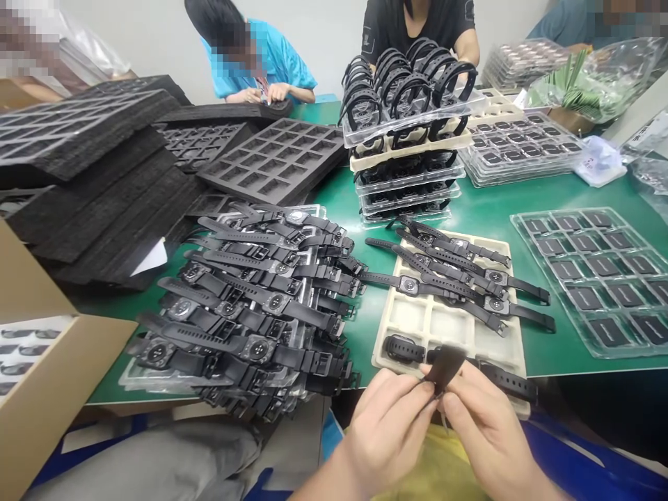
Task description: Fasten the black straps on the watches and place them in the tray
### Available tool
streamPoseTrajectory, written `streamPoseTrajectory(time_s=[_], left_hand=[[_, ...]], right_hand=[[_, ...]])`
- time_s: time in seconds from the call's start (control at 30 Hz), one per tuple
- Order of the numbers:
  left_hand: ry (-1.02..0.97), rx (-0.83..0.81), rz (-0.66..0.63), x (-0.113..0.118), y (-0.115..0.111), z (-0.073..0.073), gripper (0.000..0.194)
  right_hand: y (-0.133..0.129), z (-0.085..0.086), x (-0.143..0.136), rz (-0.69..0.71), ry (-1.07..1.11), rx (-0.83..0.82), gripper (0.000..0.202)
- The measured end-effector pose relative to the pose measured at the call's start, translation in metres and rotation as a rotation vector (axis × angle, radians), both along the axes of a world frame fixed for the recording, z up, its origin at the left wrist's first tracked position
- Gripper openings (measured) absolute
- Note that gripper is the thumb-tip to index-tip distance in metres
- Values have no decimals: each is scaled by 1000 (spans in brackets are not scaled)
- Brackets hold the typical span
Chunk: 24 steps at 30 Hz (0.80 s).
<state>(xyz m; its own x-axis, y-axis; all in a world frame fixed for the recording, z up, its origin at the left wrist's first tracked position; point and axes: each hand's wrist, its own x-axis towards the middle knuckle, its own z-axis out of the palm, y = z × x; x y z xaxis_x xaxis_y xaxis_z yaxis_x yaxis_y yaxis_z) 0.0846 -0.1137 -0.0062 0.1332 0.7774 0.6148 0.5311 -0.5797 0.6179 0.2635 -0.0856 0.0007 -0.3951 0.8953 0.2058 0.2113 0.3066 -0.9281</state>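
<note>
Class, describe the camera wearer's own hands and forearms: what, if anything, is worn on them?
The left hand and right hand are ungloved, with no rings visible. The forearms, as far as they show, have no sleeves, bands or clear markings.

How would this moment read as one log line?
left grip and right grip: on black strap | ahead: cream tray bearing watches | leftward: watch pile

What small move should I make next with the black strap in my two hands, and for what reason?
Probably curl the black strap into a loop: your left hand and right hand are both on it, one end sticks up, and the watch in the cream tray's near-left pocket lies with its strap curled.
</note>
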Motion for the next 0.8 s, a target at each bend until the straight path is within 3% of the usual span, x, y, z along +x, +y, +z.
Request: streamPoseTrajectory(time_s=[0.1,0.23,0.33,0.47,0.57,0.7,0.8], left_hand=[[-88,-86,-3,0,-2,2,31],[-450,-422,5,0,-5,2,15],[-765,-590,-3,0,-5,-3,15],[-1060,-672,-35,2,-5,-14,25],[-1083,-699,-86,3,-3,-12,25],[-923,-826,-360,0,0,1,24],[-946,-841,-503,-3,-1,2,26]], right_hand=[[-2,0,2,61,-96,142,51],[-5,-1,0,157,-141,224,66],[-5,0,-4,122,-73,216,64],[-6,3,-6,27,-65,184,54],[-8,5,-4,4,-77,141,46],[-7,7,-1,54,-72,100,42],[-4,7,1,108,-44,74,42]])
